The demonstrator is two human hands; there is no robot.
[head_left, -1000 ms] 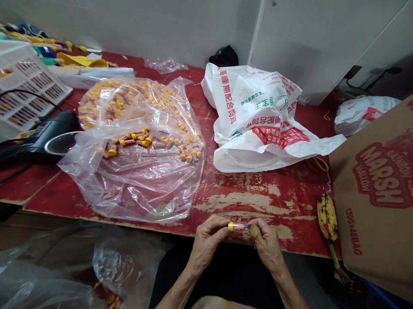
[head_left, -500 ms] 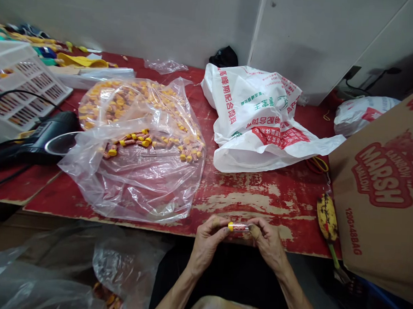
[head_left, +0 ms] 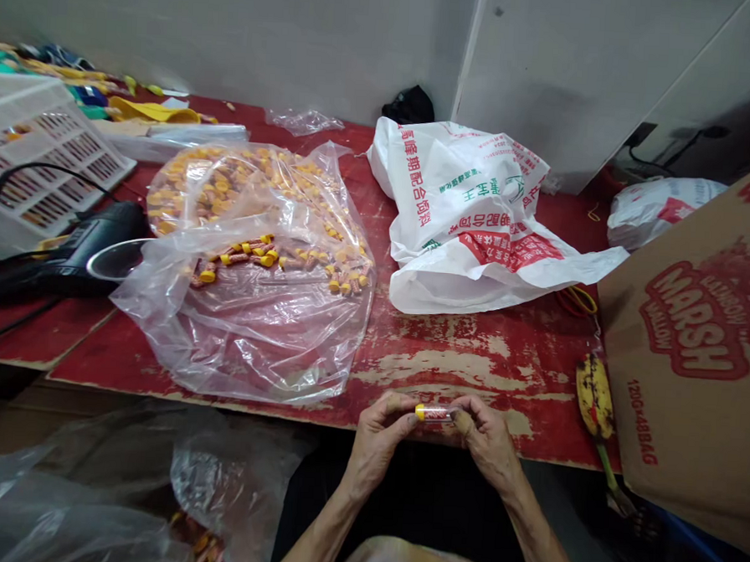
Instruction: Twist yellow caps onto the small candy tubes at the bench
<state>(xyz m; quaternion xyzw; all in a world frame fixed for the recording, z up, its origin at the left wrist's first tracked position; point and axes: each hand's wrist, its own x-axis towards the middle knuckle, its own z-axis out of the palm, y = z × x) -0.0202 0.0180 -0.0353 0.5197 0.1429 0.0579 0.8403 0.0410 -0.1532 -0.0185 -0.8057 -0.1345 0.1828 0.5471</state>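
Observation:
Between my two hands, at the table's front edge, lies a small clear tube with a yellow cap (head_left: 434, 413) and a reddish printed label, held level. My left hand (head_left: 383, 432) pinches its yellow-capped end. With thumb and fingers closed, my right hand (head_left: 481, 437) grips the other, clear end. To the left, a large clear plastic bag (head_left: 265, 334) lies on the table with many similar yellow-capped tubes (head_left: 210, 184) in and under its film. A white printed sack (head_left: 467, 210) lies crumpled beyond my hands.
A hot-air gun (head_left: 93, 245) with a black cable and a white slotted basket (head_left: 60, 164) stand at the left. At the right are a spotted banana (head_left: 593, 397) and a cardboard box (head_left: 691, 356). More clear plastic film (head_left: 74, 500) hangs below the red table (head_left: 434, 360).
The view has shifted very slightly. Both hands keep the same grip on the tube, with no clear movement.

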